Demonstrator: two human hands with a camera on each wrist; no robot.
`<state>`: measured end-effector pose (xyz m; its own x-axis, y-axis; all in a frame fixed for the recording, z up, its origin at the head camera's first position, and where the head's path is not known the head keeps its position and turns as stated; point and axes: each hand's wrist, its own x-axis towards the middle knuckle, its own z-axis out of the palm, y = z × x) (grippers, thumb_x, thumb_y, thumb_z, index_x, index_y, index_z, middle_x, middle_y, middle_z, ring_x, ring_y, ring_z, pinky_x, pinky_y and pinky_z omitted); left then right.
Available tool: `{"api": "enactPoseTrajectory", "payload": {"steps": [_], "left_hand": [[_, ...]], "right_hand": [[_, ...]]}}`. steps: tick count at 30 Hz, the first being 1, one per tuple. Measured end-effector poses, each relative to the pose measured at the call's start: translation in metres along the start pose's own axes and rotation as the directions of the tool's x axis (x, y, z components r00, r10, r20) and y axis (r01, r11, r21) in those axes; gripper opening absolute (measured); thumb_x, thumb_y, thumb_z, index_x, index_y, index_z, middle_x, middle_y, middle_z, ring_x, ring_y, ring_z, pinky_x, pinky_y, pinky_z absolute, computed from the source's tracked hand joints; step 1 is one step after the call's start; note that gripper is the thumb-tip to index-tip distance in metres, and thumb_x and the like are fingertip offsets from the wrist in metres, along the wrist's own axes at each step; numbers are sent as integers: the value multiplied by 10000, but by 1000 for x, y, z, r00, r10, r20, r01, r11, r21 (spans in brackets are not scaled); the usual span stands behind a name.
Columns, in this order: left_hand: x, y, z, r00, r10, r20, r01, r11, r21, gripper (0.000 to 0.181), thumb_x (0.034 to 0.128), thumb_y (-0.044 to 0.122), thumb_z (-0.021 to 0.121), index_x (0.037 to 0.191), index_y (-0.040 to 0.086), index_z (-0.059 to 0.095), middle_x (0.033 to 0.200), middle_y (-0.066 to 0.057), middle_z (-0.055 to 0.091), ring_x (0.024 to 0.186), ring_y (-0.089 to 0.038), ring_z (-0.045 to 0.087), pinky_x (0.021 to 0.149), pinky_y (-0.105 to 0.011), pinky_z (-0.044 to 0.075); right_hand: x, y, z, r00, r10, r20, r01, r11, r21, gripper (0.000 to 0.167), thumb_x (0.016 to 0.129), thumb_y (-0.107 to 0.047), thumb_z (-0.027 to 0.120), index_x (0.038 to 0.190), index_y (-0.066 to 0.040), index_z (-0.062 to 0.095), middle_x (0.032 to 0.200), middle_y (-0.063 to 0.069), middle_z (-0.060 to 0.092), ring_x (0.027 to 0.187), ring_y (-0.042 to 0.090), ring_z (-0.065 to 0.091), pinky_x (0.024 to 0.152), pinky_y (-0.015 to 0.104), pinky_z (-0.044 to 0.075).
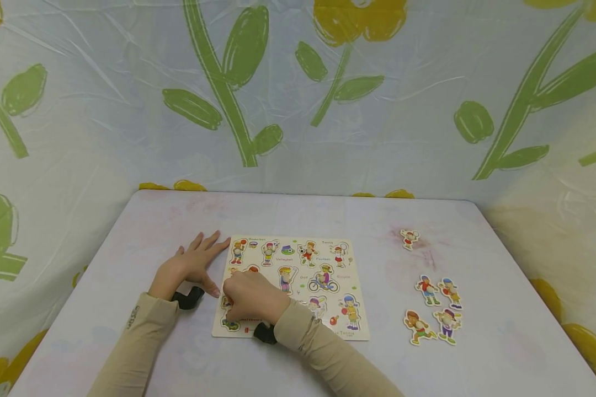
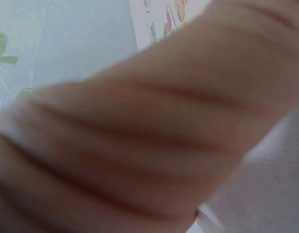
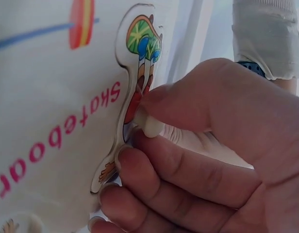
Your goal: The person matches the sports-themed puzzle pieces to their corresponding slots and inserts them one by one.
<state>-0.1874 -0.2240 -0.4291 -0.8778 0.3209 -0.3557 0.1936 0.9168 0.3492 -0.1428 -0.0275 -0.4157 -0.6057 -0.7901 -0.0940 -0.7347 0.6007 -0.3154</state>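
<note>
The right hand (image 1: 252,295) is over the lower left of a cream puzzle board (image 1: 298,331). In the right wrist view the right hand (image 3: 203,141) pinches the pale round knob (image 3: 152,126) of the skateboard figure piece (image 3: 135,104), which lies in its outline beside the printed word. At the board's left edge the left hand (image 1: 193,266) lies with its fingers spread, fingertips by the upper left corner and thumb near the edge. The left wrist view shows mostly blurred skin, with part of the board (image 2: 140,24) behind.
Right of the board, several loose figure pieces lie on the table: a small tennis figure (image 1: 409,239) farther back, and nearer ones such as the running figure (image 1: 418,327) and the bat figure (image 1: 447,326). Other figures stand in the board, among them the bicycle figure (image 1: 324,279).
</note>
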Motion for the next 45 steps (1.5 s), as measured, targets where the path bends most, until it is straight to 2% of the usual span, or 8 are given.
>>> {"api": "enactPoseTrajectory", "payload": {"steps": [6,12,17,23,32,36,38,45], "left_hand": [[-2,4,-1,1000,-14,11,14,1000,3,1311,541,465,934,1596,176,211,1661,-144,47,1480,-476,-47,1080,-773,32],[-5,10,-5,1000,-14,5,14,1000,12,1284,550,456,933,1585,139,243,1647,-186,86,1464,-518,-2,1064,-789,72],[-5,12,-5,1000,-12,4,12,1000,26,1276,557,453,932,1585,138,244,1646,-188,91,1464,-519,8,1067,-785,87],[-4,12,-4,1000,-14,-3,14,1000,24,1284,546,455,935,1585,144,247,1647,-184,92,1467,-512,5,1073,-780,79],[-4,11,-3,1000,-16,-3,16,1000,15,1297,536,462,935,1586,144,242,1647,-185,86,1466,-511,0,1076,-777,67],[-4,10,-2,1000,-15,-7,15,1000,12,1299,533,461,936,1585,142,245,1646,-188,89,1465,-514,1,1078,-774,66],[-3,10,-2,1000,-15,-10,16,1000,11,1299,531,461,937,1584,143,246,1646,-188,91,1465,-513,2,1078,-773,68],[-3,11,-1,1000,-23,-15,23,1000,9,1306,522,473,938,1584,147,251,1646,-187,95,1468,-509,5,1084,-768,68]], "right_hand": [[0,0,1,1000,26,15,-26,1000,17,266,734,-207,813,639,-181,566,594,-100,516,539,51,469,472,187,363],[-3,-1,0,999,35,13,-35,999,-8,266,754,-222,807,639,-186,569,602,-101,515,544,45,475,470,184,377],[-8,-1,-3,999,40,20,-41,999,27,253,784,-207,798,646,-185,587,608,-111,521,555,40,474,474,173,375],[-16,-1,-9,1000,23,19,-24,997,70,201,825,-179,766,681,-179,625,612,-116,526,560,31,468,480,158,367],[-30,-1,-18,1000,0,-11,0,1000,27,135,831,-188,753,729,-176,664,610,-121,462,550,22,392,476,160,306],[-38,4,-22,1000,2,-25,-1,1000,21,41,814,-182,758,808,-150,732,676,-131,531,584,17,435,506,149,348],[-42,6,-25,999,0,-33,0,1000,22,47,812,-169,747,849,-140,751,717,-132,568,609,17,468,531,143,377],[-60,14,-33,998,18,-60,-17,1000,10,39,797,-126,722,831,-137,738,760,-102,635,645,31,501,574,158,420]]}}
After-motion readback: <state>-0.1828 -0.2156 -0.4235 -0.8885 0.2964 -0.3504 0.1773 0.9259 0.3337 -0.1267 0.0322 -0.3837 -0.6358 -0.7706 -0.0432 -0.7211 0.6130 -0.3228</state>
